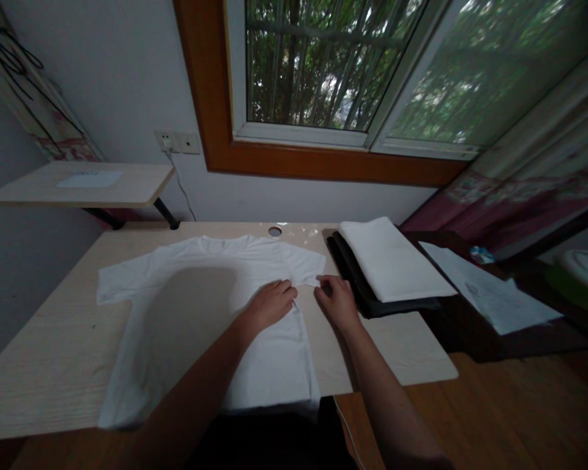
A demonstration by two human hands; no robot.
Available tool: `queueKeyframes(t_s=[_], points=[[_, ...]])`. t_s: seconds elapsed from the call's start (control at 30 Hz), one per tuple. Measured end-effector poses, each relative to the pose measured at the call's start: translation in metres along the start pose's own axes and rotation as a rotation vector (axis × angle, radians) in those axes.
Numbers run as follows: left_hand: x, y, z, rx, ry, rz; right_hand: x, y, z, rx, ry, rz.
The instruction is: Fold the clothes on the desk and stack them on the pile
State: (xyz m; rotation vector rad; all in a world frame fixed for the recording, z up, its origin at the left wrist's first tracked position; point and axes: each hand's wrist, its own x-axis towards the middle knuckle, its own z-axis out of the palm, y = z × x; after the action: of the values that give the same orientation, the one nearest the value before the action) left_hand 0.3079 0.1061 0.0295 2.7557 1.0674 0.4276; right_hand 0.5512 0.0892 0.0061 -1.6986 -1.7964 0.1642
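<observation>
A white short-sleeved T-shirt (200, 333) lies spread on the pale wooden table, its neckline toward the wall and its bottom hem at the near edge. My left hand (273, 303) rests on the shirt near the right-side underarm, fingers curled together on the fabric by the side seam. At the right sleeve's lower cuff, my right hand (339, 301) pinches the edge between thumb and fingers. Shadows from my head and arms fall across the shirt. Part of the sleeve's underside seam is hidden by my left hand.
Right of my right hand lies a stack of folded white cloth (396, 261) on dark cloth (345, 261). Beyond it, printed paper (490, 290) lies on a dark surface. A raised shelf (142, 183) stands at the back left, and a round cable hole (275, 232) is near the wall.
</observation>
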Motion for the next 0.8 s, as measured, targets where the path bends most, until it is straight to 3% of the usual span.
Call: queueKeyframes(t_s=[0.2,0.37,0.67,0.8], points=[[-0.004,-0.008,0.009,-0.227,0.134,-0.043,0.001,0.001,0.0,0.087,-0.019,0.018],[-0.006,-0.009,0.009,-0.298,0.169,-0.088,0.0,0.002,0.0,0.03,-0.066,-0.026],[-0.007,-0.008,0.01,-0.288,0.186,-0.099,0.004,0.0,-0.002,-0.09,-0.053,-0.144],[-0.008,-0.006,0.01,-0.209,0.161,-0.025,0.009,-0.005,-0.007,-0.151,-0.029,-0.205]])
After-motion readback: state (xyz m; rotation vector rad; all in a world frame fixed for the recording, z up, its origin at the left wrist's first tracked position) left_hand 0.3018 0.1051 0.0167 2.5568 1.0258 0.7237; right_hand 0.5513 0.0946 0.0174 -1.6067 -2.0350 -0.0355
